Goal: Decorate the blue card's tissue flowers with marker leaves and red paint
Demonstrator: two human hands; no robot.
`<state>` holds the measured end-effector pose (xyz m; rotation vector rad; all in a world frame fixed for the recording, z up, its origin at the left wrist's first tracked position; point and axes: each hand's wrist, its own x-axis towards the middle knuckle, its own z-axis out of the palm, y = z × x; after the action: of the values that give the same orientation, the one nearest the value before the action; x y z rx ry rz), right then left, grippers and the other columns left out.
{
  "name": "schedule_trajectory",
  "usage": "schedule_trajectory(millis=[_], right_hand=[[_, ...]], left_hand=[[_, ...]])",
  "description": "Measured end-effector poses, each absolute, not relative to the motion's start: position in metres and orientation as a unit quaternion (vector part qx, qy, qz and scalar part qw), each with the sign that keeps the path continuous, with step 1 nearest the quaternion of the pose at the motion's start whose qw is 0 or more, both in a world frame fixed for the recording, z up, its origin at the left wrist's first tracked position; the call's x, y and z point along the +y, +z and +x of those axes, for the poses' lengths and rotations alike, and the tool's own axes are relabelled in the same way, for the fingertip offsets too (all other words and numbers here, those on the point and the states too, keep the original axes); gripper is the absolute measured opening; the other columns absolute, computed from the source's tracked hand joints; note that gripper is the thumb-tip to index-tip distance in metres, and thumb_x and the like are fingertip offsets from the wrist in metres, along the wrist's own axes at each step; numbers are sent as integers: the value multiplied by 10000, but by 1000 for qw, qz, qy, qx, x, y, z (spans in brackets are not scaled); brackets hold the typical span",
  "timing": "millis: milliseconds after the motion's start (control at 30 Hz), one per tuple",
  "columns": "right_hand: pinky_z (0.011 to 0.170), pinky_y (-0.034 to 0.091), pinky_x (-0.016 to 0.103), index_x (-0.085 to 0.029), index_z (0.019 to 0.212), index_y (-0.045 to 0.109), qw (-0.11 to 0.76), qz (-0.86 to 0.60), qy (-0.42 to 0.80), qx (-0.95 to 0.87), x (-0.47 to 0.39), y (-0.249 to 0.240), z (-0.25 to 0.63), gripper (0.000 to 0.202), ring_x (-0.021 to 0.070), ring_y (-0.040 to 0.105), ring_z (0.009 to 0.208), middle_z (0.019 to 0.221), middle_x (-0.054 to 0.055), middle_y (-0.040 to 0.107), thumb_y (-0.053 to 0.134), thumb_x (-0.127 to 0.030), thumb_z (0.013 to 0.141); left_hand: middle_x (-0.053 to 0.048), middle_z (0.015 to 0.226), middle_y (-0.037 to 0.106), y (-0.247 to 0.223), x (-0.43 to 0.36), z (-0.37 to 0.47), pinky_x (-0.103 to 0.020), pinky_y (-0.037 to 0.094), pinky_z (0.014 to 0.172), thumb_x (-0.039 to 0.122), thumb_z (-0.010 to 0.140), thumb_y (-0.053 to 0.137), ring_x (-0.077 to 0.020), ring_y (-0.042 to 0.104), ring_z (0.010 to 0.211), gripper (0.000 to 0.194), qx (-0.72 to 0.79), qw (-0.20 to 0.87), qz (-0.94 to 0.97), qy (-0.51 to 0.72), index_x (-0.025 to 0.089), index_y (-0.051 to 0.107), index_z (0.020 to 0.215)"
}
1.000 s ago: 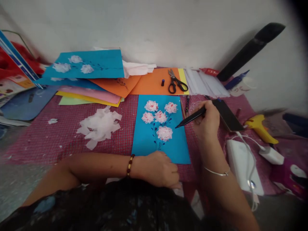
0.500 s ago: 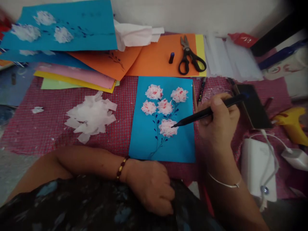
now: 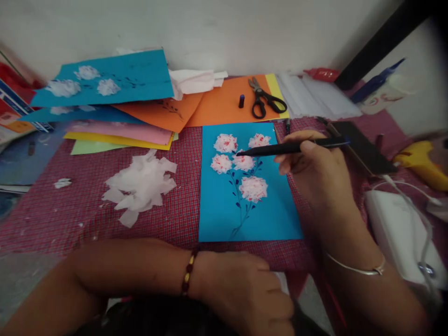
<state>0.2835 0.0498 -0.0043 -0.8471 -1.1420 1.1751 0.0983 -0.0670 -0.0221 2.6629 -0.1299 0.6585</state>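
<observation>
My right hand (image 3: 315, 172) grips a black pen (image 3: 276, 148), its pointed tip over the middle white-and-red tissue flower (image 3: 244, 161). I cannot tell whether the tip touches it. A blue card (image 3: 220, 219) lies flat under the pen, bearing several such flowers and dark drawn stems and leaves. Closed into a loose fist, my left hand (image 3: 245, 289) rests in front of the card's near edge; nothing shows in it, and its palm side is hidden. A small dark cap (image 3: 241, 101) stands on orange paper (image 3: 220, 109) beyond the card.
Scissors (image 3: 266, 99) lie on the orange paper. White tissue pieces (image 3: 140, 186) are heaped on the left, before stacked coloured sheets (image 3: 119, 135). A blue flower card (image 3: 140, 77) tops the stack. A phone (image 3: 364, 147), yellow glue gun (image 3: 423, 161) and white power bank (image 3: 402, 233) sit right.
My right hand has moved the pen tip from the lowest large flower up to the middle flower. The camera view has tilted and shifted. My left hand stays closed.
</observation>
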Motion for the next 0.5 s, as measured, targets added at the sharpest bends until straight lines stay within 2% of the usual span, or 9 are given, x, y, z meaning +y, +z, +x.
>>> schedule_trajectory(millis=[100, 167, 233, 367, 500], right_hand=[[436, 445, 248, -190, 977, 682, 563, -370, 569, -471, 52, 0, 283, 349, 115, 571, 451, 662, 14, 691, 681, -480, 784], [452, 455, 251, -222, 947, 675, 544, -377, 586, -467, 52, 5, 283, 339, 107, 542, 456, 625, -19, 655, 713, -496, 751], [498, 478, 255, -239, 866, 658, 547, -374, 587, -465, 51, 10, 281, 283, 96, 499, 465, 554, -52, 571, 735, -483, 744], [481, 417, 218, -211, 744, 620, 579, -403, 557, -437, 47, 2, 277, 228, 58, 335, 398, 429, -91, 339, 691, -415, 815], [413, 270, 191, -198, 766, 641, 569, -451, 554, -407, 44, -15, 279, 134, 56, 284, 377, 412, -84, 317, 660, -329, 790]], left_hand=[[-29, 847, 668, -10, -63, 83, -313, 468, 620, 186, 959, 525, -142, 583, 714, 184, 15, 129, 966, 225, 190, 683, 864], [-57, 987, 689, -5, -57, 66, -331, 494, 719, 200, 966, 528, -165, 604, 829, 162, 61, 90, 971, 211, 176, 682, 1010], [-73, 1031, 691, -5, -48, 48, -343, 497, 758, 213, 969, 534, -181, 602, 868, 180, 105, 65, 970, 208, 145, 662, 1076], [-49, 873, 683, -21, -29, 25, -340, 471, 727, 184, 952, 553, -184, 569, 772, 108, 183, 45, 958, 218, 148, 651, 921], [-27, 778, 646, -37, -12, 19, -346, 433, 721, 163, 993, 452, -184, 536, 734, 249, 248, 76, 937, 234, 168, 618, 807]])
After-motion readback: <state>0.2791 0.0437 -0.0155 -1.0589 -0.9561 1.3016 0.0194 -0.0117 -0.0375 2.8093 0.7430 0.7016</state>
